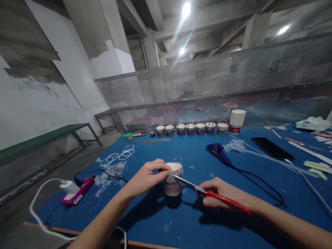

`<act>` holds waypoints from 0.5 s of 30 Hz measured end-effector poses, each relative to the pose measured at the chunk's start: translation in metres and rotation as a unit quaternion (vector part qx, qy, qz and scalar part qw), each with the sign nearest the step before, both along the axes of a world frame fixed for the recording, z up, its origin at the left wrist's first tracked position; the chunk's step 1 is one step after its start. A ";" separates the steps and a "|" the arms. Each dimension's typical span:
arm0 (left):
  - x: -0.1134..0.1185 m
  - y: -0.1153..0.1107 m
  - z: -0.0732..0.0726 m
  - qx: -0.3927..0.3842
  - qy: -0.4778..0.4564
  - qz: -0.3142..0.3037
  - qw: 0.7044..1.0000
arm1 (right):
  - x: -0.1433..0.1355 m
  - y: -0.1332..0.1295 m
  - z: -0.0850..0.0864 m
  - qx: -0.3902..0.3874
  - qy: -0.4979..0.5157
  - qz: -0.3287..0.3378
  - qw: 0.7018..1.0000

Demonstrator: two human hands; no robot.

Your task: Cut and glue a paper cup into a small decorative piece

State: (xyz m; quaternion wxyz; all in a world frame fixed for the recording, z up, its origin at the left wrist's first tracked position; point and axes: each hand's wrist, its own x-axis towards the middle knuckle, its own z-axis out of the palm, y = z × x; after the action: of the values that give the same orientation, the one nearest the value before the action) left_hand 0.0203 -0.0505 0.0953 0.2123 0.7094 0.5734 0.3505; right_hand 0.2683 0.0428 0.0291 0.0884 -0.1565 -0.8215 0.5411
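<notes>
A small cup (172, 185) wrapped in brownish material, with a whitish lace-like band round its rim, is at the middle of the blue table near me. My left hand (150, 175) pinches the cup's rim from the left, thumb and fingers together. On the right, my right hand (216, 193) is closed round red-handled scissors (225, 199). Their blades point left, and the tips touch or nearly touch the band just below the rim, beside my left thumb. Whether the blades are slightly parted cannot be made out.
Small handled buckets (190, 129) line the back beside stacked paper cups (237, 119). A blue glue gun (219, 153) with a cable and a phone (272, 148) lie right. White rings (109, 159), scraps and a purple power strip (77, 192) with cords are left.
</notes>
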 end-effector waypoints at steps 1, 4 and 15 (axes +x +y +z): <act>-0.001 0.001 0.001 -0.004 0.004 -0.010 1.000 | 0.001 0.001 0.001 0.012 -0.005 0.004 1.000; -0.002 0.002 0.004 -0.007 0.013 -0.034 0.999 | 0.002 0.005 0.008 0.057 -0.016 0.013 0.998; -0.006 0.004 0.014 -0.008 0.080 -0.114 0.990 | 0.003 0.012 0.024 0.090 -0.038 0.064 0.993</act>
State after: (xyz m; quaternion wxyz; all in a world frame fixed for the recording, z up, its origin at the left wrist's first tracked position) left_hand 0.0142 -0.0469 0.1092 0.2096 0.7944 0.5066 0.2614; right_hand 0.2717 0.0546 0.0534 0.0358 -0.1159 -0.8779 0.4631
